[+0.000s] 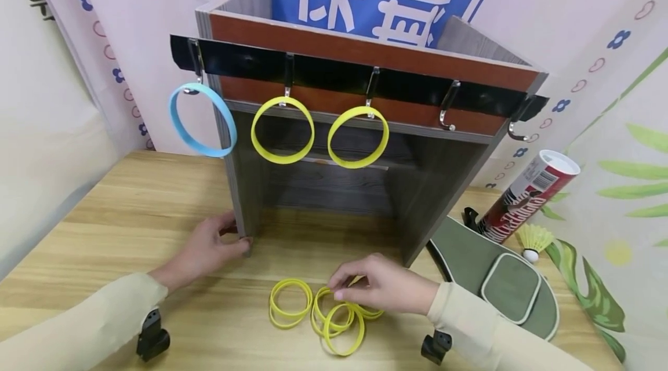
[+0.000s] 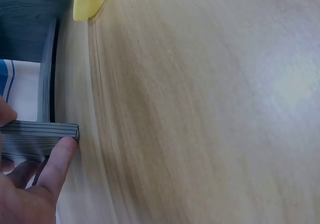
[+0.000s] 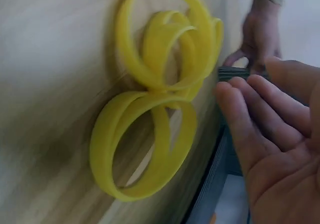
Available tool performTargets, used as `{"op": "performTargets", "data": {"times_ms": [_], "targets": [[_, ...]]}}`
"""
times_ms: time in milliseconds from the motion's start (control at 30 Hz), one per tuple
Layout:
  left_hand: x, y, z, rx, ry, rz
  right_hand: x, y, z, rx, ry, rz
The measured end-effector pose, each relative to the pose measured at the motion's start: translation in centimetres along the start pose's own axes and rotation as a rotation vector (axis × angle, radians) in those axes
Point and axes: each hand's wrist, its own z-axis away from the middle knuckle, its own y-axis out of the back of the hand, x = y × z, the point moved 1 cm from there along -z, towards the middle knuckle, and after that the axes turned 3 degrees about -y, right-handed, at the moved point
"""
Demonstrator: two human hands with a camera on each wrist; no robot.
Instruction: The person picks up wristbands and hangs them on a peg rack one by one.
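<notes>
My left hand (image 1: 206, 249) grips the lower front edge of the grey wooden stand's left side panel (image 2: 40, 131), thumb and fingers on opposite sides of it. Above the table my right hand (image 1: 383, 287) hovers over a loose group of yellow rings (image 1: 344, 330), its fingers loosely bent with nothing between them. In the right wrist view several yellow rings (image 3: 102, 149) overlap beside the fingertips. A black strip (image 1: 329, 76) with hooks crosses the stand's front. From its hooks hang a blue ring (image 1: 229, 122) and two yellow ones; the two rightmost hooks are bare.
To the right of the stand lies a green racket cover (image 1: 469, 261). Behind it a red shuttlecock tube (image 1: 527, 197) leans, with a yellow shuttlecock (image 1: 534, 239) beside it. A patterned curtain (image 1: 590, 23) hangs behind the wooden table (image 1: 130, 203).
</notes>
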Motion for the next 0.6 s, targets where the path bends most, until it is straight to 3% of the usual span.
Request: {"op": "performTargets", "data": {"times_ms": [100, 233, 600], "targets": [[0.03, 0.15, -0.04, 0.002, 0.002, -0.007, -0.25, -0.18, -0.09, -0.06, 0.037, 0.15], [0.07, 0.19, -0.12, 0.001, 0.005, -0.002, -0.45, -0.33, -0.25, -0.129, 0.047, 0.234], [0.0, -0.07, -0.1, -0.003, 0.02, 0.022, -0.61, -0.98, -0.55, -0.167, 0.084, 0.339]]}}
